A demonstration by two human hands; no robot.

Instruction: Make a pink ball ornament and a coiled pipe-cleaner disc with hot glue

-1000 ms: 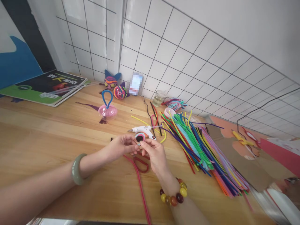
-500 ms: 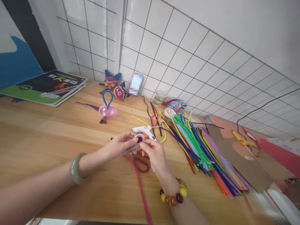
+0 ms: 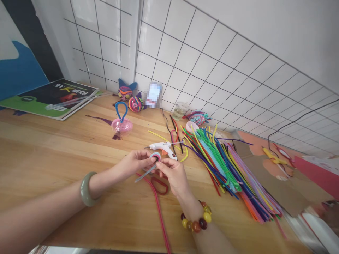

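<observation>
Between my two hands is a small coil of pipe cleaner (image 3: 155, 156), dark in the middle with pink, white and light-blue rings. A loose light-blue end (image 3: 143, 176) of it hangs down to the left. My left hand (image 3: 139, 160) pinches the coil from the left, and my right hand (image 3: 171, 173) pinches it from the right at its lower edge. Just behind my fingers lies a white glue gun (image 3: 160, 145) with an orange trigger. Red-handled scissors (image 3: 160, 187) lie beneath my hands, partly hidden, beside a long pink-red pipe cleaner (image 3: 158, 208).
A large bundle of coloured pipe cleaners (image 3: 225, 165) spreads to the right. Behind stand a pink clear dome (image 3: 122, 125) with a blue loop, two striped balls (image 3: 136, 103), a phone (image 3: 153, 95) and a glass jar (image 3: 179, 111). A yellow tool (image 3: 274, 157) lies on cardboard.
The coil has turned and shifted slightly left and up between my fingers. Its loose light-blue end now hangs lower and shows more clearly.
</observation>
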